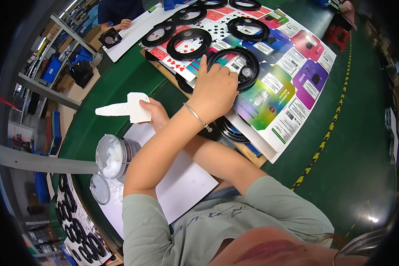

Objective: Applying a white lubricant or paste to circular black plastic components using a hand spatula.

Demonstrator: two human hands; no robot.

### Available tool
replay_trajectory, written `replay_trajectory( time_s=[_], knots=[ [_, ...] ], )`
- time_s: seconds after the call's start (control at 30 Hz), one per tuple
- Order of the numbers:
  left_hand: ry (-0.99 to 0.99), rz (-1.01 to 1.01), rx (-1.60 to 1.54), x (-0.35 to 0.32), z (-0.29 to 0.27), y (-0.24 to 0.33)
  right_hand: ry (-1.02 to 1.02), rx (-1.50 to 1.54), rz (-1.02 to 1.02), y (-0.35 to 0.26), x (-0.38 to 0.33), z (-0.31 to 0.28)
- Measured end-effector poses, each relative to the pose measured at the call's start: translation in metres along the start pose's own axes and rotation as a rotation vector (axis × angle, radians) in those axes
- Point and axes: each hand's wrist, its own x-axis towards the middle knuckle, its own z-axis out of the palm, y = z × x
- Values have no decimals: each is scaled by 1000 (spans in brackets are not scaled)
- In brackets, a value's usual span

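Note:
My arms cross. My left hand, with a thin bangle at its wrist, reaches right and is closed on the near rim of a black plastic ring. That ring lies on a printed sheet, and a small round part shows inside it. Passing beneath the left arm, my right hand holds a flat white spatula by its wide end. The narrow end of the spatula points left. Below it stands a see-through tub of white paste, with a round lid beside it.
More black rings lie across the sheets on the green table. White paper lies before me. A co-worker's hand rests at the far side, near a small black part. Shelving stands left; yellow-black floor tape runs right.

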Motion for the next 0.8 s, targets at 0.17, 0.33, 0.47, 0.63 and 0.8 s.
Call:
replay_trajectory(
  time_s=[0.17, 0.33, 0.47, 0.63, 0.8],
  knots=[
    [-22, 24, -2, 5, -6, 1, 35, -14, -23, 2, 4, -6],
    [-75, 34, -54, 39, -30, -12, 28, 85, 120, -9, -10, 0],
    [81, 149, -139, 115, -18, -18, -96, 178, -264, -8, -17, 9],
    [-43, 118, -48, 181, 24, -22, 121, 52, 58, -19, -24, 10],
    [-112, 11, 26, 212, 41, -40, 77, 246, 163, -22, -26, 9]
  ],
)
